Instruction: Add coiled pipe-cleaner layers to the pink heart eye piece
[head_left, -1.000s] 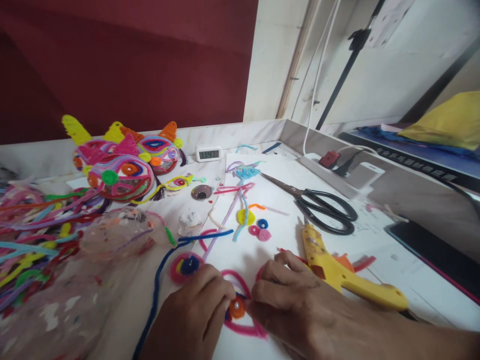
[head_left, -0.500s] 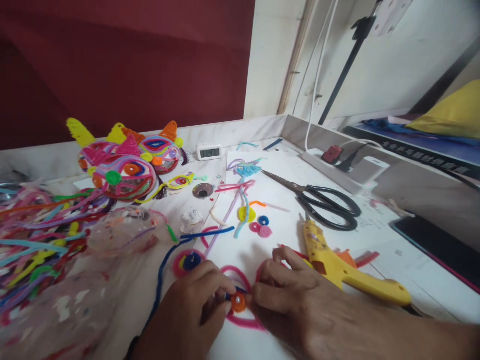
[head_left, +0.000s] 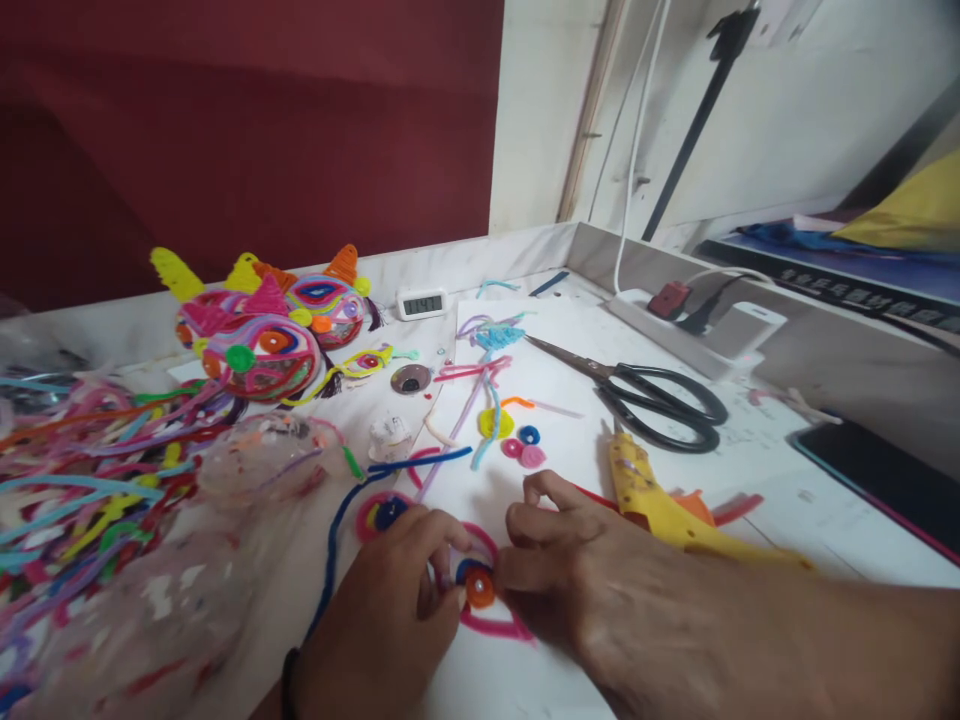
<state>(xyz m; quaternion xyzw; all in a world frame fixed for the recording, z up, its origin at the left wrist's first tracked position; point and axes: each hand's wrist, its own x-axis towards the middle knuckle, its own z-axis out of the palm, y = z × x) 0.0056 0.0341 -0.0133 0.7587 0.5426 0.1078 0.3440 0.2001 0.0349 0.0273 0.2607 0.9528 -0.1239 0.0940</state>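
Observation:
Both hands meet at the near edge of the white paper sheet [head_left: 585,400]. My left hand [head_left: 390,620] and my right hand [head_left: 577,590] pinch a small orange coil [head_left: 480,588] with a pale bead at its centre. The coil sits with a blue coil inside a pink pipe-cleaner loop [head_left: 495,628] lying flat on the paper. A dark blue pipe cleaner [head_left: 352,500] runs past my left hand, beside a pink-ringed blue coil [head_left: 386,513]. Both hands' fingers are pressed together around the orange coil.
A yellow glue gun [head_left: 660,505] lies just right of my right hand, black-handled scissors [head_left: 660,400] beyond it. Small coils [head_left: 521,445], finished pipe-cleaner masks [head_left: 262,335], a digital clock [head_left: 421,303], a loose pipe-cleaner pile [head_left: 82,470], a power strip [head_left: 697,320] and a phone [head_left: 885,480] surround the sheet.
The view has shifted slightly; both hands stay pinched on the orange coil, which has edged a little up the paper with the blue coil now showing beside it.

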